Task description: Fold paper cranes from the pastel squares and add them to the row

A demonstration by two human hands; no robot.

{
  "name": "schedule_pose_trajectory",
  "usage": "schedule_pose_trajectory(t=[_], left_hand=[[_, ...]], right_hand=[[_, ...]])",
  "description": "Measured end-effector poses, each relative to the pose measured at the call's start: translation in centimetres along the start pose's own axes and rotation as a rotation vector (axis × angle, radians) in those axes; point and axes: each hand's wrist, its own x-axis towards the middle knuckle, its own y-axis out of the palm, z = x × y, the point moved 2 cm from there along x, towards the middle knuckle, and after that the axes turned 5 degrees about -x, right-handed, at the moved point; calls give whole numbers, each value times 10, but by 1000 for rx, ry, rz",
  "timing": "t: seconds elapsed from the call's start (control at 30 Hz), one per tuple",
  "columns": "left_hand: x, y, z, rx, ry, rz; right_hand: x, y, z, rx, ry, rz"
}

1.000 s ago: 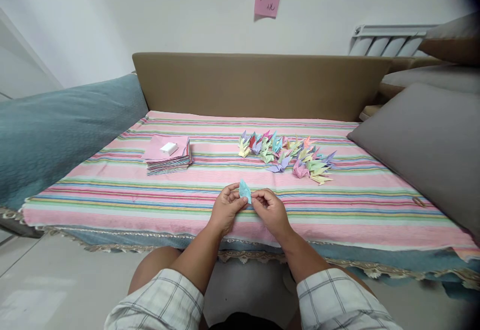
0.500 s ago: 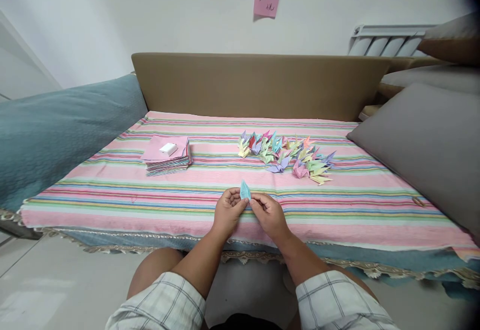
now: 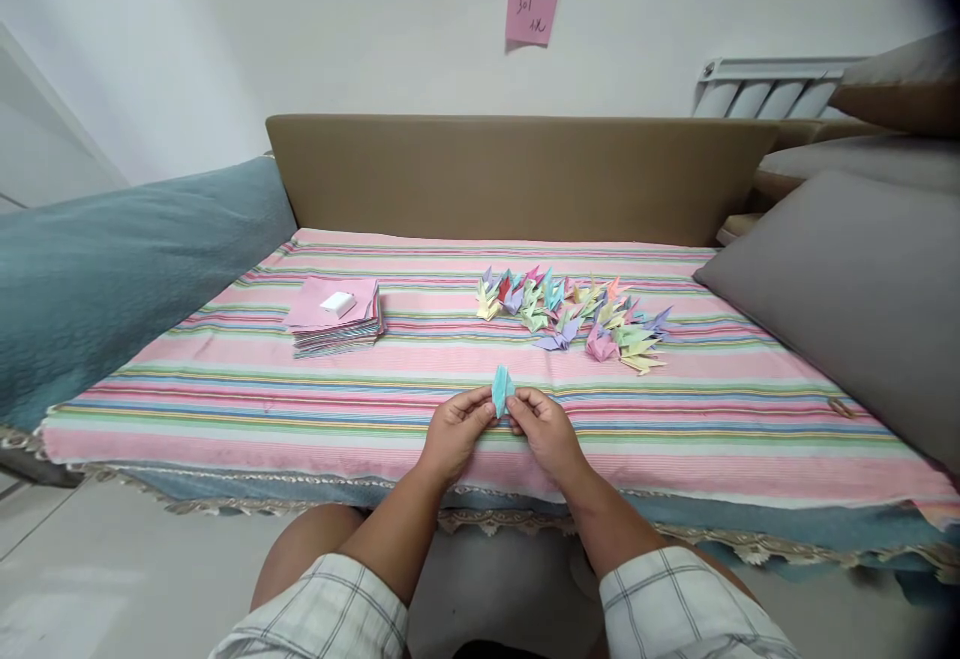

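Here's the folded blue paper (image 3: 502, 392), small and narrow, up between the fingertips in front of the person, over the near part of the striped cover (image 3: 225, 419). The left hand (image 3: 448, 439) has its lower left side, thumb and fingers closed in a pinch; the right hand (image 3: 553, 442) has the right side, thumb in front and fingers curled in below. So both grips are closed on the same piece, neither hand clearly nearer, the paper lying right between the two thumbs. Its long axis points away from the person, close to square across the line joining the hands, with one tip reaching out past the fingers toward the sofa back (image 3: 510, 179) and the other down between the thumbs.

Beyond it and off to the right, a cluster of paper cranes (image 3: 601, 343); farther off to the left, the paper stack (image 3: 336, 341) with a small white block (image 3: 337, 303) on top.

Now, what's hard to catch: the fingertips behind the paper are hidden, its far face too, and the fold layers are too small to count. Several cranes overlap, wings covering bodies. The small brown thing (image 3: 841, 407) by the grey cushion (image 3: 847, 289) is too tiny to name, and both sleeves (image 3: 322, 609) run out of the bottom edge.
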Motion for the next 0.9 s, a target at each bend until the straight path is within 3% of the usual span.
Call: schedule_pose_trajectory(t=[0.57,0.9], left_hand=[[2,-2,2,-75,-50,-10],[-3,8,-3,34,57,-5]], right_hand=[[-1,1,1,47,1,24],[-3,4,6,-44,-79,-45]])
